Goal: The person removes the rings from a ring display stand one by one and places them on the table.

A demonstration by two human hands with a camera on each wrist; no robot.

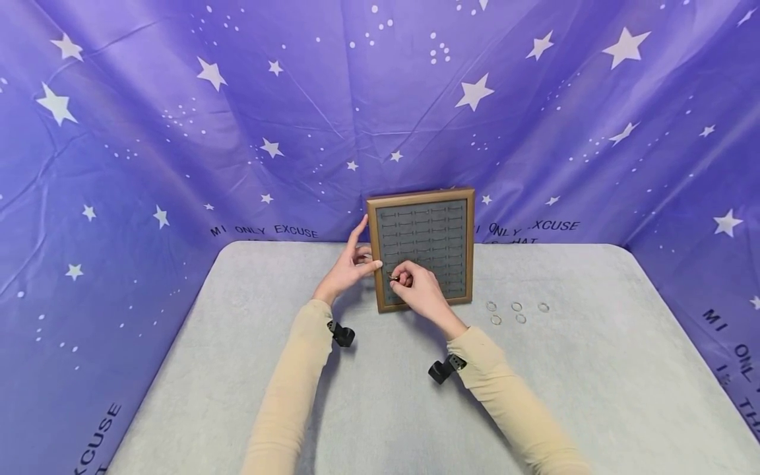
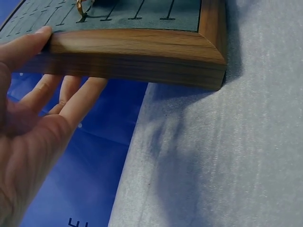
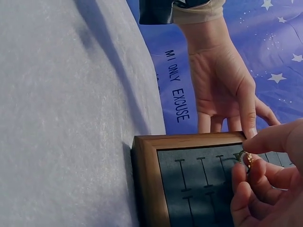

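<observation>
A wood-framed tray [image 1: 421,194] with a grey slotted pad leans against the starry backdrop at the table's far edge. My left hand [image 1: 350,264] steadies its left frame edge [image 2: 137,52], thumb on the front rim and straight fingers behind. My right hand [image 1: 415,285] pinches a small gold ring [image 3: 246,158] between thumb and fingertips at the pad's lower left slots [image 3: 199,172]. The same ring [image 2: 80,8] shows at the top of the left wrist view, standing on the pad. Several more gold rings [image 1: 515,312] lie loose on the table right of the tray.
The grey felt table [image 1: 380,396] stretches toward me with rounded far corners. A purple star-printed cloth [image 1: 178,132] rises behind and on both sides. Black wrist-camera mounts [image 1: 445,368] sit on both sleeves.
</observation>
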